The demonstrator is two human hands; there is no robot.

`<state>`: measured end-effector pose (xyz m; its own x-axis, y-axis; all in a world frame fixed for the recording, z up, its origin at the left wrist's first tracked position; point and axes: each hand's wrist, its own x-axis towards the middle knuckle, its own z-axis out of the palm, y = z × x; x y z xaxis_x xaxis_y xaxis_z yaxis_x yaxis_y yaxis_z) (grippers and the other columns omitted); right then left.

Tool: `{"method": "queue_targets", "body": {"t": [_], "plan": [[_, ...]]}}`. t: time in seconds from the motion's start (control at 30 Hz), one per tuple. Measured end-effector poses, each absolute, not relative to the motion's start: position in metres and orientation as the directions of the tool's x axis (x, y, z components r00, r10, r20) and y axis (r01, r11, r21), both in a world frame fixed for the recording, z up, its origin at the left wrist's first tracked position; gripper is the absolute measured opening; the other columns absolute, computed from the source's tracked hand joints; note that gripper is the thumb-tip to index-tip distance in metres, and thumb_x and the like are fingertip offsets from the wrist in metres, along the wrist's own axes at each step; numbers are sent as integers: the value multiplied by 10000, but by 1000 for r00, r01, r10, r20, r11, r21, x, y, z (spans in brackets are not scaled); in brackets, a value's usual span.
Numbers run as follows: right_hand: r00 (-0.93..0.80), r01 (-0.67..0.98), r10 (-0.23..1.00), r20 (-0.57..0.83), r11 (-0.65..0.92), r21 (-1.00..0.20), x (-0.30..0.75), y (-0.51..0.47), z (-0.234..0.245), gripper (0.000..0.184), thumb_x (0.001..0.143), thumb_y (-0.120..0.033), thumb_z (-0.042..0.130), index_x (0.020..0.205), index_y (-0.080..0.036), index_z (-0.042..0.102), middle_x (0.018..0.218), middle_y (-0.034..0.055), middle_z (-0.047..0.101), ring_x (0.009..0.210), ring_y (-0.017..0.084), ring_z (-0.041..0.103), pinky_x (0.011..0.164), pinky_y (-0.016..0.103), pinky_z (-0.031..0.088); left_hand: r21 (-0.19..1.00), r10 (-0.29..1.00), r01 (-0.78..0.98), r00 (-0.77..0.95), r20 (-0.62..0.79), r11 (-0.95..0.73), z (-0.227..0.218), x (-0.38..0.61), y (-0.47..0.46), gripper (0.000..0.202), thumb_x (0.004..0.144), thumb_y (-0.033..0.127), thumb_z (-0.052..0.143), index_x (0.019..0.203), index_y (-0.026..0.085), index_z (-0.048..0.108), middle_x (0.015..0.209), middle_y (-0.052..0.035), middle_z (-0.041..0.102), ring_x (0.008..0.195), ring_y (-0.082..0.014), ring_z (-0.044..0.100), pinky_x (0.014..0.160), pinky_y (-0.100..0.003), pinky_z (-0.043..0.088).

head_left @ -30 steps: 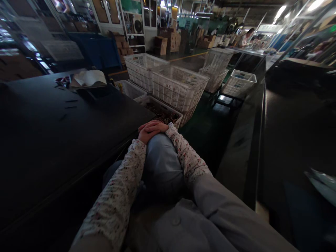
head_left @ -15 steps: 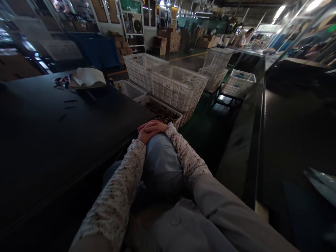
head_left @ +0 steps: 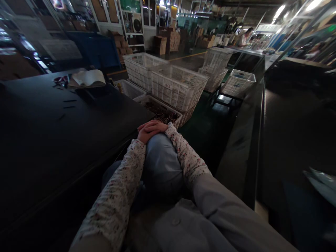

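Observation:
My left hand (head_left: 145, 135) and my right hand (head_left: 160, 127) rest together on top of my raised knee (head_left: 161, 150), which is in blue-grey trousers. The hands overlap, their fingers lying flat across each other, and no object shows in them. Part of each hand is hidden by the other. Floral sleeves (head_left: 186, 150) cover both forearms. Just beyond my hands stands a white crate (head_left: 179, 120) with dark brown, small pieces in it, too blurred to name.
A black table (head_left: 78, 136) lies to my left, bearing a sheet of paper (head_left: 90, 77) and a few thin dark pieces. White plastic baskets (head_left: 181, 87) stand ahead. A dark worktop (head_left: 294, 140) runs along my right. A person (head_left: 244, 37) is far off.
My hands stay folded on the knee. The view has shifted very slightly, and the distant person's posture differs a little.

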<state>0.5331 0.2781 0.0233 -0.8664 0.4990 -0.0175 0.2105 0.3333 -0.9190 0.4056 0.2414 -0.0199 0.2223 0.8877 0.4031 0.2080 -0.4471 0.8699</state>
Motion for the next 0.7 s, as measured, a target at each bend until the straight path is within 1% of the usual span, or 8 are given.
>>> {"method": "queue_targets", "body": {"t": [0.1, 0.27, 0.43, 0.57, 0.7], "plan": [[-865, 219, 501, -20, 341, -914, 534, 278, 24, 372, 906, -71, 381, 1205, 7, 587, 1241, 120, 511, 1166, 53, 494, 1119, 164, 331, 862, 881, 215, 237, 410, -459, -21, 405, 242, 573, 672, 541, 657, 1057, 117, 656, 1218, -116, 596, 1169, -256, 542, 1057, -383, 416], [-870, 205, 492, -11, 342, -917, 535, 279, 22, 380, 904, -100, 393, 1221, -2, 579, 1223, 118, 522, 1155, 59, 502, 1099, 171, 357, 840, 863, 228, 258, 435, -492, -28, 404, 246, 585, 697, 558, 644, 1099, 132, 641, 1221, -113, 587, 1195, -256, 519, 1077, -394, 392], [-866, 207, 500, -15, 332, -920, 534, 280, 20, 387, 914, -131, 396, 1240, -11, 568, 1213, 118, 528, 1152, 67, 500, 1117, 197, 343, 846, 868, 232, 259, 422, -481, -30, 403, 248, 560, 693, 541, 659, 1092, 149, 642, 1237, -107, 580, 1202, -267, 511, 1080, -422, 379], [-864, 226, 502, -28, 338, -913, 534, 279, 22, 386, 911, -113, 389, 1237, -13, 571, 1222, 120, 521, 1120, 65, 516, 1091, 186, 364, 842, 864, 228, 263, 430, -489, -28, 403, 247, 550, 704, 536, 649, 1088, 143, 641, 1238, -118, 574, 1205, -272, 507, 1081, -433, 376], [-856, 223, 517, -24, 327, -918, 534, 278, 22, 374, 916, -137, 398, 1218, -13, 579, 1215, 121, 524, 1127, 66, 511, 1071, 178, 376, 845, 867, 232, 264, 422, -482, -26, 403, 245, 552, 699, 532, 653, 1085, 138, 644, 1234, -120, 576, 1203, -270, 509, 1081, -431, 378]]}}
